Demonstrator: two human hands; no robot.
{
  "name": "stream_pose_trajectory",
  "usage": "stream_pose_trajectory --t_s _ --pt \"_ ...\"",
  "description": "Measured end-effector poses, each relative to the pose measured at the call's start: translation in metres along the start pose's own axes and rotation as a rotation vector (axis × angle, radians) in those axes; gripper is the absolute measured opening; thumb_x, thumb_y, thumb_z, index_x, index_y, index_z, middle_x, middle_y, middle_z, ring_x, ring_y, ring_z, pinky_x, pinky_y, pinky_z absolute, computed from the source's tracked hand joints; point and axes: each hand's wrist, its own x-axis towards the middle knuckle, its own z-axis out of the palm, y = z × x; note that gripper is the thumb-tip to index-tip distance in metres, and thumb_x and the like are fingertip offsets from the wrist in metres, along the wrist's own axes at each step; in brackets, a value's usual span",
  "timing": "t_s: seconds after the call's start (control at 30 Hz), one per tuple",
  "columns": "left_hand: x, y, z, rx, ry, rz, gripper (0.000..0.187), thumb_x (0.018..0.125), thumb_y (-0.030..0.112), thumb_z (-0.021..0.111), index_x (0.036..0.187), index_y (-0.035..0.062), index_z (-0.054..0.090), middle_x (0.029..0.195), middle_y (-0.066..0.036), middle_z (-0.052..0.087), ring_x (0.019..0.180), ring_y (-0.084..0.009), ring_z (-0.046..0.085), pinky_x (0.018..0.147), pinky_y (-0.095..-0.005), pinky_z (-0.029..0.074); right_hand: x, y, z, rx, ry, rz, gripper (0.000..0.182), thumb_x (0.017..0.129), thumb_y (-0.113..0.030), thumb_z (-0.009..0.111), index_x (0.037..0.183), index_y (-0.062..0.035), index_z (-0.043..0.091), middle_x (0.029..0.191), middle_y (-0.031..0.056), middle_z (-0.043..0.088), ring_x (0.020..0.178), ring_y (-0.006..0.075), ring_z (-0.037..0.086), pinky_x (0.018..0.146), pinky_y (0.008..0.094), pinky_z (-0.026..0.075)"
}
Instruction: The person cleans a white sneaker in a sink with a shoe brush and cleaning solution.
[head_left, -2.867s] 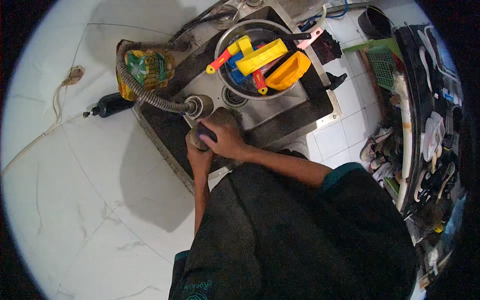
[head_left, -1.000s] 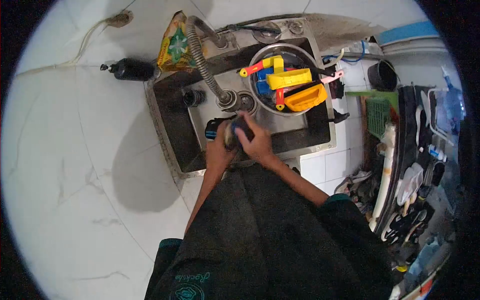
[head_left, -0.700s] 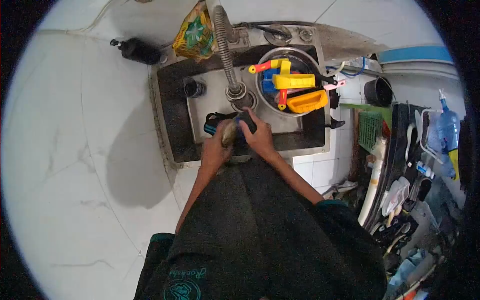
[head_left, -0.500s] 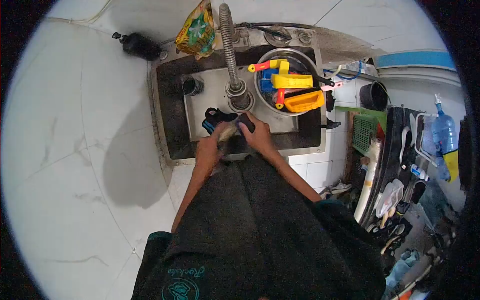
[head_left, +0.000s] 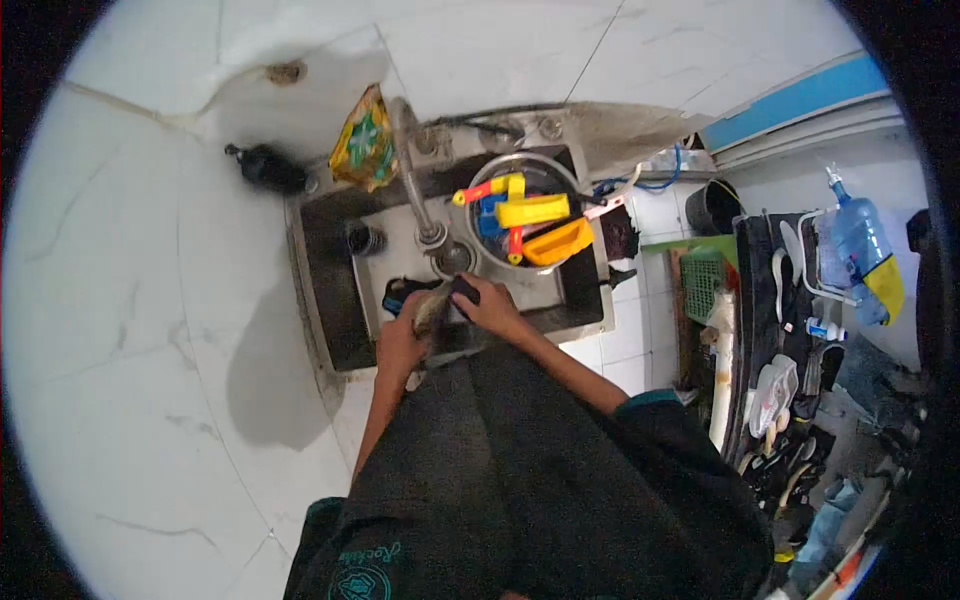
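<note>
White marble counter [head_left: 130, 300] sits left of the steel sink [head_left: 330, 290], with a black bottle [head_left: 265, 168] and a yellow-green pouch [head_left: 364, 142] at the sink's back-left rim. Inside the sink near its front edge, left hand [head_left: 400, 343] is wrapped around a brownish object [head_left: 432, 305], while right hand [head_left: 490, 305] grips a dark sponge [head_left: 464, 289] pressed against it, just below the faucet hose [head_left: 412, 180]. At the sink's right end a metal bowl [head_left: 490, 170] holds yellow, red, blue and orange plastic items [head_left: 530, 212].
</note>
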Motion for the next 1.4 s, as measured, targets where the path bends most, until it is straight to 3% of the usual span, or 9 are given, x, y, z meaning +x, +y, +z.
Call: stream_pose_trajectory --t_s 0.13,0.37,0.63,0.77,1.1,1.17,1.23,1.33,1.4 --pt "0.013 0.012 -0.003 -0.325 0.008 -0.044 0.080 0.068 0.019 0.083 0.137 0.0122 0.044 0.119 -0.020 0.064 0.100 -0.0338 0.067 0.081 -0.0471 0.057 -0.020 -0.022 -0.089 -0.055 -0.231 -0.203 0.063 0.085 -0.036 0.069 0.136 -0.0049 0.050 0.126 0.0208 0.060 0.119 0.0346 0.057 0.101 0.0387 0.043" --pt "0.060 -0.083 0.041 -0.466 0.028 0.065 0.086 0.067 0.032 0.085 0.137 0.0007 0.045 0.124 -0.022 0.059 0.115 -0.0350 0.058 0.097 -0.0415 0.046 -0.068 -0.089 -0.416 -0.484 0.427 0.021 0.097 0.079 -0.040 0.075 0.150 -0.0069 0.019 0.110 0.0337 0.060 0.104 0.0456 0.060 0.089 0.0468 0.048" --pt "0.057 0.057 -0.017 -0.142 0.035 -0.462 0.079 0.079 0.031 0.077 0.143 0.0048 0.038 0.131 -0.024 0.052 0.105 -0.0395 0.062 0.090 -0.0447 0.053 -0.056 -0.123 -0.731 -0.861 0.970 -0.060 0.113 0.078 -0.044 0.075 0.153 -0.0064 -0.001 0.093 0.0341 0.064 0.085 0.0472 0.064 0.077 0.0504 0.052" --pt "0.058 0.038 -0.007 -0.055 0.085 -0.325 0.076 0.080 0.032 0.075 0.142 0.0059 0.039 0.133 -0.026 0.049 0.109 -0.0388 0.060 0.087 -0.0483 0.054 -0.047 -0.171 -0.755 -0.770 0.914 0.001 0.114 0.076 -0.043 0.076 0.153 -0.0065 0.000 0.088 0.0290 0.066 0.066 0.0351 0.066 0.056 0.0412 0.054" --pt "0.072 -0.028 0.036 -0.215 0.253 -0.227 0.074 0.075 0.042 0.073 0.131 -0.0029 0.053 0.118 -0.028 0.060 0.107 -0.0425 0.060 0.091 -0.0469 0.047 0.023 -0.108 -0.818 -0.942 1.028 -0.209 0.112 0.077 -0.048 0.075 0.155 -0.0142 0.002 0.110 0.0346 0.061 0.096 0.0438 0.064 0.073 0.0421 0.055" --pt "0.059 -0.010 0.023 -0.459 0.277 -0.200 0.075 0.075 0.045 0.071 0.130 -0.0031 0.053 0.116 -0.028 0.062 0.106 -0.0412 0.061 0.091 -0.0447 0.047 0.021 -0.103 -0.826 -0.820 1.021 -0.074 0.068 0.080 -0.050 0.073 0.131 -0.0092 0.054 0.085 0.0141 0.070 0.075 0.0264 0.066 0.068 0.0405 0.054" --pt "0.068 0.007 0.014 -0.306 0.299 -0.076 0.075 0.078 0.045 0.069 0.133 -0.0022 0.050 0.116 -0.027 0.063 0.104 -0.0383 0.063 0.091 -0.0426 0.047 0.015 -0.088 -0.822 -0.769 0.978 -0.149 0.054 0.082 -0.051 0.072 0.114 -0.0076 0.063 0.070 0.0002 0.064 0.060 0.0120 0.058 0.058 0.0319 0.051" --pt "0.084 -0.016 0.020 -0.149 0.365 0.143 0.074 0.080 0.044 0.069 0.135 -0.0012 0.048 0.114 -0.028 0.063 0.098 -0.0349 0.067 0.091 -0.0420 0.048 0.027 -0.045 -0.790 -0.638 0.908 -0.339 0.062 0.087 -0.049 0.067 0.133 -0.0097 0.053 0.103 0.0141 0.065 0.085 0.0215 0.065 0.076 0.0355 0.053" --pt "0.077 0.018 -0.002 -0.510 0.055 -0.226 0.067 0.085 0.030 0.069 0.139 0.0000 0.043 0.105 -0.026 0.066 0.072 -0.0295 0.071 0.060 -0.0385 0.057 0.009 -0.025 -0.712 -0.409 0.837 -0.350 0.064 0.088 -0.047 0.066 0.138 -0.0090 0.051 0.115 0.0179 0.065 0.093 0.0235 0.067 0.081 0.0351 0.054"
